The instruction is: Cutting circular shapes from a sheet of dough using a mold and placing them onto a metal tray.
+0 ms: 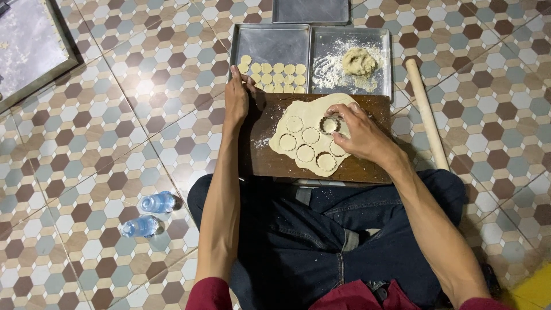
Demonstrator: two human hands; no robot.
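We observe a person seated cross-legged on a patterned tiled floor (103, 132), with a dark wooden board (270, 161) set before the knees. On the board lies a rolled sheet of dough (313, 123), already marked with several cut circles. The right hand (359, 135) rests on the upper right part of the sheet, its fingers (336, 110) closed around a small round cutter (329, 124) that stands pressed into the dough. The left hand (236, 99) lies flat on the board's upper left corner, fingers extended and gripping nothing, touching the edge of a metal tray (270, 40) just beyond. That tray carries cut dough discs (275, 74) laid in rows along its near side. Beside it, to the right, a second tray (381, 57) holds a lump of dough (359, 61) amid scattered flour. A third tray (310, 10) sits behind both. A wooden rolling pin (427, 115) lies on the floor just right of the board. Two plastic water bottles (148, 215) lie on the floor near the left knee, well apart from the work.
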